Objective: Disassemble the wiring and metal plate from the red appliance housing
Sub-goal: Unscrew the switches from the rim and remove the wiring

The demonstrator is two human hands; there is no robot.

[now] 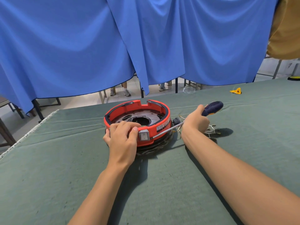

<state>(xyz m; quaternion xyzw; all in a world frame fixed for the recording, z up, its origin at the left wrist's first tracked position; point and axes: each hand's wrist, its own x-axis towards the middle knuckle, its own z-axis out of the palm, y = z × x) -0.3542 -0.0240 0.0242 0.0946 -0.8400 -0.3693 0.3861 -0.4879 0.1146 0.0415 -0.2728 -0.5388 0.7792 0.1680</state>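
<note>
red housing (164, 111), green tablecloth (65, 159), blue curtain (81, 46), grey switch (144, 135)

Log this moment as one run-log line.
left hand: steadies red housing | right hand: grips screwdriver, tip at rocker switch | metal plate: in place

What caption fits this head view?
Left hand steadies the red housing while the right hand works a screwdriver tip beside its switch.

Single head-worn wide-angle view, looking forward and down from above the near edge of the worktop (65, 159), close over the red housing (162, 111) at centre, blue curtain (146, 38) hanging beyond the housing
</note>
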